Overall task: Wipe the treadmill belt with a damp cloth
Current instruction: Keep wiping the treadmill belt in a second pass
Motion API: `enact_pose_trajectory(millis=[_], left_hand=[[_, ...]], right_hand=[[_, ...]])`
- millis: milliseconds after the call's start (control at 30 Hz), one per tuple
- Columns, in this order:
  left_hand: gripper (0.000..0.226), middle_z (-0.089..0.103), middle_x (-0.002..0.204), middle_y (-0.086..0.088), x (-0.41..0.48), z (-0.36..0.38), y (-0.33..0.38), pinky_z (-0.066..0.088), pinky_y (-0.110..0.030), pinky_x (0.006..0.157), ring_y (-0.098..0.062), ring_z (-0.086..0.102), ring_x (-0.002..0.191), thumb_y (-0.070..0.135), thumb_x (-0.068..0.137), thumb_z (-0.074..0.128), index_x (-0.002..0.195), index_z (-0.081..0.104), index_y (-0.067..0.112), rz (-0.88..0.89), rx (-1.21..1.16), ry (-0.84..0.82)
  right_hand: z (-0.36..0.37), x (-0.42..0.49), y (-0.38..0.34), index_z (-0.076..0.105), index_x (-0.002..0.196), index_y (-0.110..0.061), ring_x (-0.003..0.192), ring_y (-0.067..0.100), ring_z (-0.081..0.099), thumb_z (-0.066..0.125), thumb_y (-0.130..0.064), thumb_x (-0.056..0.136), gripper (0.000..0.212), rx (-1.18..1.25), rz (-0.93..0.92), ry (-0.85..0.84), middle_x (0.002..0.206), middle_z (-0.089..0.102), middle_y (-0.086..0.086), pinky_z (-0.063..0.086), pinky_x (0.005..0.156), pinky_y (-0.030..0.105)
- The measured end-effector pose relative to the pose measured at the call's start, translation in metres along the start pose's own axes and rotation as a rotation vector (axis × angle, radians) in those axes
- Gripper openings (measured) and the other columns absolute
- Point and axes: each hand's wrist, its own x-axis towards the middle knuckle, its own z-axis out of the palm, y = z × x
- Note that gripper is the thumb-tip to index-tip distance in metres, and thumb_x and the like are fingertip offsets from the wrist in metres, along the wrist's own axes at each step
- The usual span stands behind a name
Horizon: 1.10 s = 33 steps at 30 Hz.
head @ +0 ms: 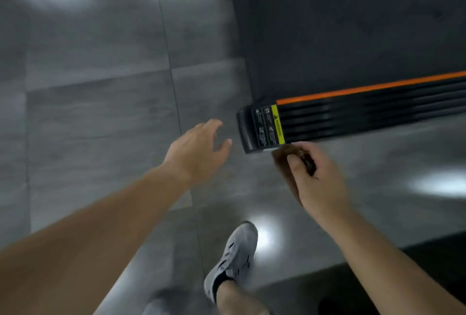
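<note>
The dark grey treadmill belt (353, 27) fills the upper right. Along its near side runs a black side rail (365, 115) with an orange stripe and a yellow warning label at its end cap. My right hand (317, 178) hovers just in front of the rail's end and grips a small dark brown cloth (306, 161), mostly hidden inside my fingers. My left hand (199, 148) reaches forward over the floor, left of the end cap, fingers relaxed and holding nothing. The whole view is motion-blurred.
Glossy grey floor tiles (95, 103) spread to the left and below, with light reflections. My foot in a grey sneaker (234, 256) stands on the floor below the hands. A dark mat or edge (428, 259) lies at lower right.
</note>
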Motion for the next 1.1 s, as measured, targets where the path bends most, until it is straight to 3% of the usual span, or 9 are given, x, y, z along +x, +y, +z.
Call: enact_pose_trajectory(millis=[167, 233, 367, 433, 600, 767, 867, 1000, 1100], left_hand=[[0.051, 0.058, 0.125, 0.003, 0.11, -0.021, 0.03, 0.049, -0.043, 0.096, -0.02, 0.058, 0.113, 0.05, 0.102, 0.047, 0.146, 0.041, 0.025, 0.027, -0.039, 0.034], [0.053, 0.056, 0.132, 0.001, 0.154, -0.029, 0.036, 0.049, -0.044, 0.098, -0.02, 0.057, 0.117, 0.051, 0.102, 0.046, 0.148, 0.039, 0.025, 0.022, -0.065, 0.036], [0.057, 0.049, 0.143, -0.004, 0.249, -0.032, 0.039, 0.047, -0.046, 0.102, -0.026, 0.055, 0.123, 0.049, 0.102, 0.048, 0.151, 0.037, 0.022, -0.001, -0.132, 0.017], [0.057, 0.045, 0.146, -0.005, 0.298, -0.03, 0.037, 0.047, -0.045, 0.102, -0.028, 0.056, 0.123, 0.047, 0.102, 0.049, 0.151, 0.036, 0.021, -0.029, -0.167, 0.039], [0.064, 0.03, 0.156, -0.004, 0.418, -0.018, 0.031, 0.043, -0.049, 0.109, -0.027, 0.043, 0.136, 0.043, 0.103, 0.05, 0.156, 0.026, 0.018, -0.021, -0.317, 0.15], [0.07, 0.01, 0.169, -0.001, 0.492, -0.002, 0.037, 0.024, -0.047, 0.123, -0.024, 0.015, 0.154, 0.051, 0.105, 0.039, 0.162, 0.011, 0.021, -0.113, -0.576, 0.283], [0.074, -0.002, 0.17, 0.005, 0.498, 0.017, 0.041, 0.017, -0.04, 0.125, -0.019, 0.005, 0.155, 0.051, 0.104, 0.04, 0.162, 0.0, 0.027, -0.095, -0.596, 0.339], [0.074, 0.003, 0.168, 0.01, 0.5, 0.033, 0.035, 0.02, -0.038, 0.124, -0.013, 0.009, 0.154, 0.049, 0.101, 0.043, 0.161, 0.003, 0.03, -0.047, -0.608, 0.461], [0.074, 0.007, 0.168, 0.009, 0.501, 0.034, 0.032, 0.024, -0.041, 0.123, -0.013, 0.013, 0.153, 0.049, 0.101, 0.044, 0.161, 0.005, 0.03, -0.021, -0.618, 0.487]], right_hand=[[-0.022, 0.128, -0.018, 0.064, 0.118, -0.029, 0.089, -0.019, 0.057, 0.066, -0.024, 0.094, 0.025, 0.0, -0.031, 0.052, 0.097, 0.064, -0.025, 0.041, 0.075, 0.0], [-0.026, 0.179, -0.029, 0.064, 0.121, -0.031, 0.094, -0.017, 0.058, 0.067, -0.027, 0.093, 0.029, -0.017, -0.06, 0.018, 0.101, 0.065, -0.024, 0.044, 0.082, 0.004], [-0.022, 0.29, -0.051, 0.065, 0.126, -0.026, 0.094, -0.015, 0.057, 0.069, -0.023, 0.092, 0.035, -0.127, -0.15, 0.005, 0.108, 0.063, -0.022, 0.039, 0.083, -0.003], [-0.011, 0.354, -0.056, 0.067, 0.124, -0.027, 0.1, -0.006, 0.059, 0.069, -0.022, 0.092, 0.033, -0.144, -0.187, 0.012, 0.111, 0.065, -0.019, 0.044, 0.092, 0.006], [0.016, 0.51, -0.08, 0.066, 0.124, -0.031, 0.104, -0.007, 0.055, 0.061, -0.022, 0.096, 0.029, -0.195, -0.338, -0.019, 0.112, 0.063, -0.022, 0.036, 0.08, -0.002], [0.048, 0.623, -0.099, 0.063, 0.122, -0.036, 0.107, -0.002, 0.054, 0.058, -0.024, 0.098, 0.028, -0.335, -0.541, -0.064, 0.118, 0.062, -0.019, 0.038, 0.087, 0.01], [0.064, 0.659, -0.095, 0.055, 0.124, -0.044, 0.105, 0.01, 0.056, 0.056, -0.029, 0.099, 0.029, -0.413, -0.688, -0.058, 0.118, 0.058, -0.005, 0.045, 0.086, 0.022], [0.068, 0.674, -0.081, 0.052, 0.129, -0.034, 0.105, 0.018, 0.053, 0.049, -0.028, 0.1, 0.03, -0.48, -0.884, -0.013, 0.113, 0.057, -0.006, 0.048, 0.09, 0.041], [0.067, 0.675, -0.08, 0.051, 0.138, -0.03, 0.114, 0.021, 0.049, 0.045, -0.041, 0.098, 0.042, -0.594, -0.977, -0.023, 0.122, 0.058, -0.003, 0.042, 0.099, 0.041]])
